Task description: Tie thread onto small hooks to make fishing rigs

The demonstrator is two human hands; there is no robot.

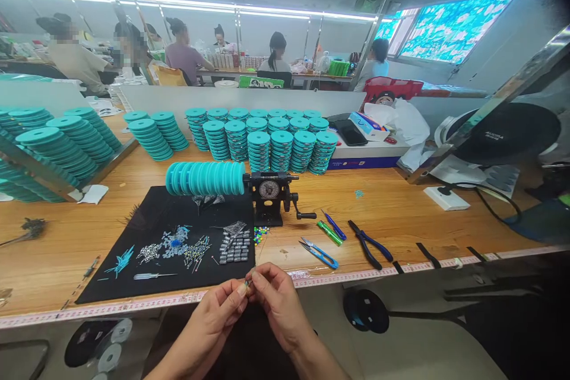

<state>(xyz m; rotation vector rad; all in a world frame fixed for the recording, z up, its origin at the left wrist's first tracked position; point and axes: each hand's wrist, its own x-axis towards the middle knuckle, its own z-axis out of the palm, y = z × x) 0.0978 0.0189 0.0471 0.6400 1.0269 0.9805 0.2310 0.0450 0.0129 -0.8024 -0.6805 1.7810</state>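
Note:
At the table's front edge, my left hand (222,309) and my right hand (278,306) meet fingertip to fingertip. Both are closed in a pinch around something tiny, too small to name. Just beyond them lies a black mat (178,282) with small parts: blue tube pieces (120,262), a heap of clear bits (175,242), metal pins (197,251), and grey blocks (235,247) in rows. A white-handled pick (146,276) rests near the mat's front. Behind it stands a black hand-crank winder (268,196) carrying a row of turquoise spools (205,178).
Blue snips (320,253), a green tube (329,233), a blue pen-like tool (333,224) and pliers (369,246) lie to the right. Stacks of turquoise spools (259,151) line the back. A measuring tape (356,273) runs along the front edge. Several people sit beyond the partition.

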